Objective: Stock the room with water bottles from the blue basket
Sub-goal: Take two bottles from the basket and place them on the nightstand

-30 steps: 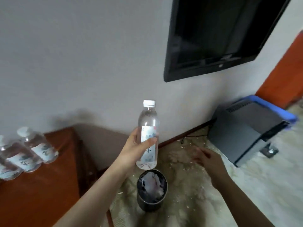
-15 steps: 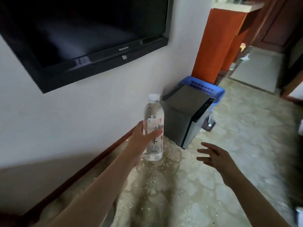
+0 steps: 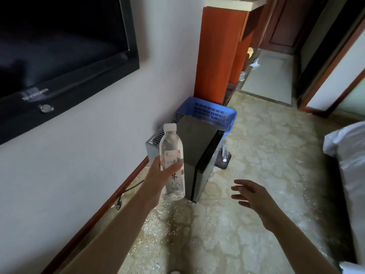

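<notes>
Left hand [image 3: 158, 176] has the water bottle [image 3: 172, 163] gripped round the middle, upright, cap on, held up in front of the grey box [image 3: 194, 147]. Right hand [image 3: 251, 196] is off to the side w/ fingers spread, holding nothing. Blue basket [image 3: 214, 112] sits behind the box by the wall.

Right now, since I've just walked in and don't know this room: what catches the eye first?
The clear water bottle, upright in the left hand at centre frame. Beyond it a grey box-shaped appliance stands against the wall with the blue basket right behind it. A dark wall-mounted TV fills the upper left, and the right hand hangs open and empty above the floor.
</notes>
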Tool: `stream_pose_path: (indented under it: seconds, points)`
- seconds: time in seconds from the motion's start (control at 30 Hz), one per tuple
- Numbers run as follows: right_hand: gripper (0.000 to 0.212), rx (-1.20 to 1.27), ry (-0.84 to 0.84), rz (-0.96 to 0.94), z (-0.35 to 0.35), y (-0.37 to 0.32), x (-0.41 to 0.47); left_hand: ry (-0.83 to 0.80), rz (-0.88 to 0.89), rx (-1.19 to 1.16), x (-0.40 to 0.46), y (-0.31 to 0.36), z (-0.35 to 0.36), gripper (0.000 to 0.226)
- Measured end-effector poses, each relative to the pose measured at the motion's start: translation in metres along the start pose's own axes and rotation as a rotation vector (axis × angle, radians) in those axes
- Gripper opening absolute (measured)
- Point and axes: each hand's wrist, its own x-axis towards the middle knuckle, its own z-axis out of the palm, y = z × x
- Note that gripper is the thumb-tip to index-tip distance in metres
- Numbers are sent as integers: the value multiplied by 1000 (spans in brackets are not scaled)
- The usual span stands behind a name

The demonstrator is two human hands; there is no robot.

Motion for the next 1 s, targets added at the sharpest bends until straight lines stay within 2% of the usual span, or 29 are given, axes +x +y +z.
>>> stream_pose_path:
  seconds: [0.1, 0.2, 0.33, 0.57, 0.73, 1.0]
  points:
    - [22, 8, 25, -9, -26, -23, 50, -4, -7, -22, 54, 16, 27, 58]
    - [21, 26, 18, -10, -53, -32, 99, -10, -18, -35, 101, 20, 56, 51]
    - [22, 28, 9, 3, -98, -35, 169, 6, -47, 11, 166, 16, 99, 57]
    - [19, -32, -90, 12, -196, -61, 305, 143, -19, -23, 275, 20, 190, 14]
    - [18, -82, -134, 11, -242, -94, 393, 241, -6, -57, 340, 37, 235, 14]
    - [20, -139, -232, 16, -261, -136, 541, 363, -10, -85, 464, 44, 257, 11]
